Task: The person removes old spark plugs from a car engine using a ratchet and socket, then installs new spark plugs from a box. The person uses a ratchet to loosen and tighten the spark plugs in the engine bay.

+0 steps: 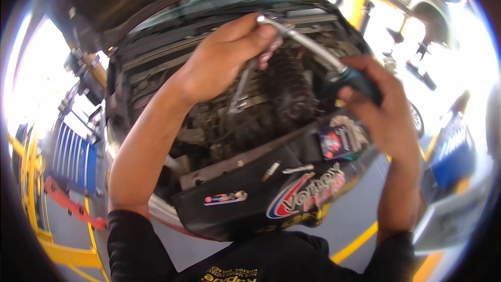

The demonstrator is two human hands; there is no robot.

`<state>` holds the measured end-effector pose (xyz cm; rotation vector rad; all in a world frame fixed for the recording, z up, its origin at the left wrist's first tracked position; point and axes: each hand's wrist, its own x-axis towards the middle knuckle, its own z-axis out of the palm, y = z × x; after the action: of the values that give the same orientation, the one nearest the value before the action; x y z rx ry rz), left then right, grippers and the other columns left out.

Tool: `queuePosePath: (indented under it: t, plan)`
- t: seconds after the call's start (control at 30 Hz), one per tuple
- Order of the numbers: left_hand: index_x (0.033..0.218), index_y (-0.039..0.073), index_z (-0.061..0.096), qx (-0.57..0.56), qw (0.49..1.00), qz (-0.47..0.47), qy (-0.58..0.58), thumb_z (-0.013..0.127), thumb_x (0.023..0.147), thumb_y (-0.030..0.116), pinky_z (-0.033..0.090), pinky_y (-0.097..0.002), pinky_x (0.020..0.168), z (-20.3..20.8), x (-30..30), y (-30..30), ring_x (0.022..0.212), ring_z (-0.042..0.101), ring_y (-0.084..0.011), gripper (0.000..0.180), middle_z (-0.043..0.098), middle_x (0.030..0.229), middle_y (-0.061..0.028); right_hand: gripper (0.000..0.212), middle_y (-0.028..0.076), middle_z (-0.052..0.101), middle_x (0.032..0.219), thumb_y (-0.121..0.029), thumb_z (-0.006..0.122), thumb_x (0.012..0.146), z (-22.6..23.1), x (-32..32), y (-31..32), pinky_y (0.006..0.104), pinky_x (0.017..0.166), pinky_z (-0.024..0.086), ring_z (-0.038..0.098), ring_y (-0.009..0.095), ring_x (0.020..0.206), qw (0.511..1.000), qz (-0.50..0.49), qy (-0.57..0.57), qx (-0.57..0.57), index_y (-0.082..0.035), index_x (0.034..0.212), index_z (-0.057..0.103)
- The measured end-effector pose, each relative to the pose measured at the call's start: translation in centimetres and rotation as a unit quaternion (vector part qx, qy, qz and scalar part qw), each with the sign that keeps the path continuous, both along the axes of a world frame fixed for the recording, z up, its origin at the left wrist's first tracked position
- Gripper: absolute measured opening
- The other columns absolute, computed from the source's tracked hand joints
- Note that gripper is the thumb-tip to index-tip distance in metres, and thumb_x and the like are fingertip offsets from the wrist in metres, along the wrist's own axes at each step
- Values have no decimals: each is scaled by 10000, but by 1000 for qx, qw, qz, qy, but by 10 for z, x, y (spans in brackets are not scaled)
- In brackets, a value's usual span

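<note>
My right hand (383,99) is closed round the dark teal handle (362,84) of a silver-shafted tool (318,49), held above the engine bay; blur hides its exact kind. The shaft slants up and left to my left hand (224,57), whose thumb and fingers are pinched at its far end. A silver wrench (241,91) slants down from below the left fingers. Whether those fingers also grip it, I cannot tell. Beneath both hands lies the engine (261,120), with a dark ribbed hose or duct (288,81) partly in view.
Over the car's front edge hangs a black cover (209,219). On it lie a small printed packet (225,198), a spark-plug-like part (271,171), a silver tool piece (298,168), a purple box (334,142) and a rag (356,131). The raised hood (156,0) is overhead; a blue tool cabinet (75,151) stands left.
</note>
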<state>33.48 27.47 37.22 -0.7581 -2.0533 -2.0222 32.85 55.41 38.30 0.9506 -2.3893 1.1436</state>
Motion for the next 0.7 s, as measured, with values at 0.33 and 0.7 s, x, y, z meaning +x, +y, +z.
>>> queuePosePath:
  t: [0.33, 0.7]
  plan:
    - [1245, -11, 563, -152, 969, 196, -9, 555, 1008, 187, 507, -396, 1008, -45, -139, -157, 1094, 655, -228, 309, 685, 1132, -110, 335, 91, 672, 912, -176, 678, 914, -29, -161, -163, 312, 817, 479, 621, 165, 847, 995, 45, 41, 80, -89, 1234, 627]
    - [1064, 3, 665, -115, 928, 343, -94, 638, 961, 259, 540, -340, 846, -198, -241, -211, 959, 673, -175, 277, 726, 1011, -91, 335, 184, 690, 1001, -222, 662, 914, -143, -258, -262, 410, 864, 487, 660, 343, 945, 988, 31, -22, 152, -100, 1224, 622]
